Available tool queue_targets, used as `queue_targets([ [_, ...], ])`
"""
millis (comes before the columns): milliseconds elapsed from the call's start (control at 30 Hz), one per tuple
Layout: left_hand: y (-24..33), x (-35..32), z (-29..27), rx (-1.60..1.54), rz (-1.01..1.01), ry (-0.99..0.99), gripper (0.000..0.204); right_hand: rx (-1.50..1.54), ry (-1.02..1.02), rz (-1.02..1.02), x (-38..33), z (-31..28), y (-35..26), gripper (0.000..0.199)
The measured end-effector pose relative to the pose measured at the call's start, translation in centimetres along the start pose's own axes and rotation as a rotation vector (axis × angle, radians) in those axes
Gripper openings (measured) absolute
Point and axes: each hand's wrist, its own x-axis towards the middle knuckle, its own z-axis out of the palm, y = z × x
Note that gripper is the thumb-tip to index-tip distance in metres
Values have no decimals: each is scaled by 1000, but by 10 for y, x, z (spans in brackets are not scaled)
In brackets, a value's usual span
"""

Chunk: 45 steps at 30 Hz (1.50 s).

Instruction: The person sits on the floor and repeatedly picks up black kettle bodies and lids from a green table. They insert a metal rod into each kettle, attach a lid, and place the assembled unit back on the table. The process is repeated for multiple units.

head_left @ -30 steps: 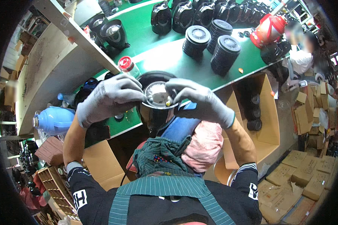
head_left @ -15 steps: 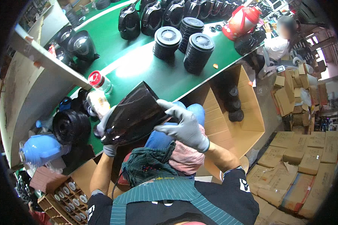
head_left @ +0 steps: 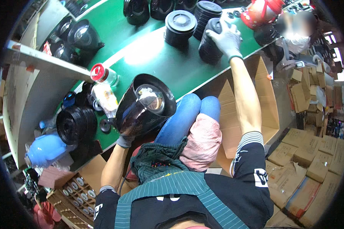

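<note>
My left hand (head_left: 125, 141), in a grey glove, grips a glossy black flared housing (head_left: 135, 120) from below at its narrow end. Its wide round mouth now faces up toward me, and the housing hides most of those fingers. On the green table, my gloved right hand (head_left: 228, 41) reaches out and curls over the top of a stack of black round lids (head_left: 209, 51). Thumb and fingers lie around the uppermost lid, which still sits on the stack. Beside it stand two similar piles, a nearer lid stack (head_left: 180, 24) and a farther lid stack (head_left: 208, 11).
A red-capped jar (head_left: 104, 74) and a plastic bag (head_left: 105, 99) stand near the housing. Black ribbed rings (head_left: 76, 124) and a blue shell (head_left: 47, 149) lie at left. An open carton (head_left: 269, 114) flanks my right arm. A red kettle (head_left: 262, 13) stands far right, near another person.
My right hand has left the housing and moved up and right onto a lid stack. The left hand has turned the housing so its mouth faces up.
</note>
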Motion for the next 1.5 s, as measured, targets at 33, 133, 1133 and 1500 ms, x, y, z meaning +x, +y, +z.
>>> queue_targets([
  [33,-1,-1,4,-5,-9,-23,51,70,87,3,-12,-8,-7,83],
  [133,-1,-3,16,-15,-42,-117,51,337,219,-144,-52,-38,-27,82],
  [1133,-3,-45,37,-141,-267,-564,68,1407,-229,-164,-349,-152,-83,96],
  [1500,5,-109,120,2,-345,-634,79,1168,-396,-873,-315,-210,-68,85],
])
